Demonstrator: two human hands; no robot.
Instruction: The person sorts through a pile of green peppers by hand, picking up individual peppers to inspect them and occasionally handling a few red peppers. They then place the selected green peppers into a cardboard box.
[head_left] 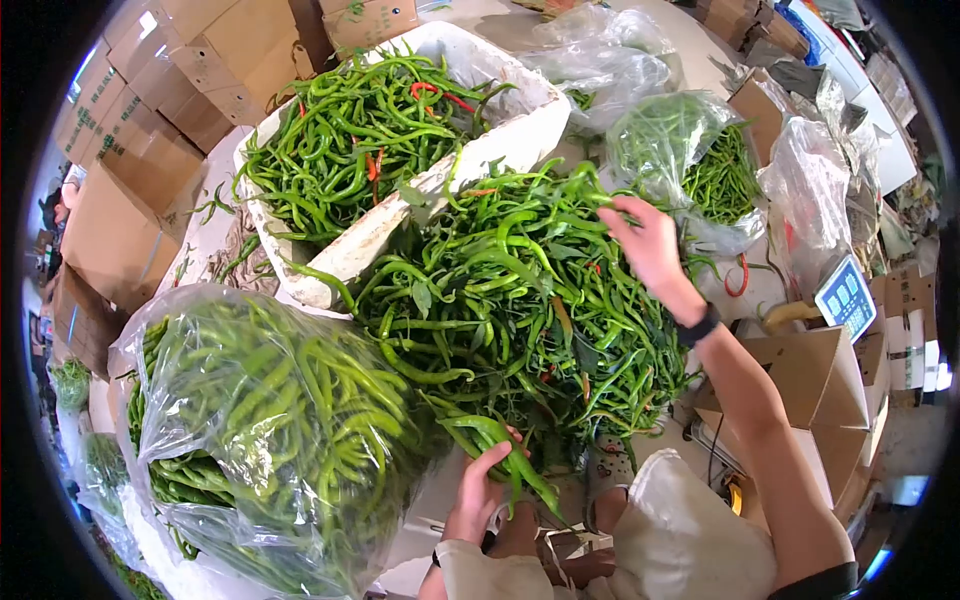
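My left hand is closed round a small bunch of long green chili peppers, held low in front of my body. My right hand reaches to the upper right side of a big heap of green chili peppers, mixed with leaves and a few red ones. Its thumb and fingers close on a blurred, bright green chili pepper at the heap's edge. Just left of my left hand stands a large clear plastic bag, bulging with green chili peppers.
Behind the heap is a white foam box full of green and red peppers. Another bag of peppers lies at the right. A scale display and an open cardboard box stand at right. Cardboard boxes are stacked at left.
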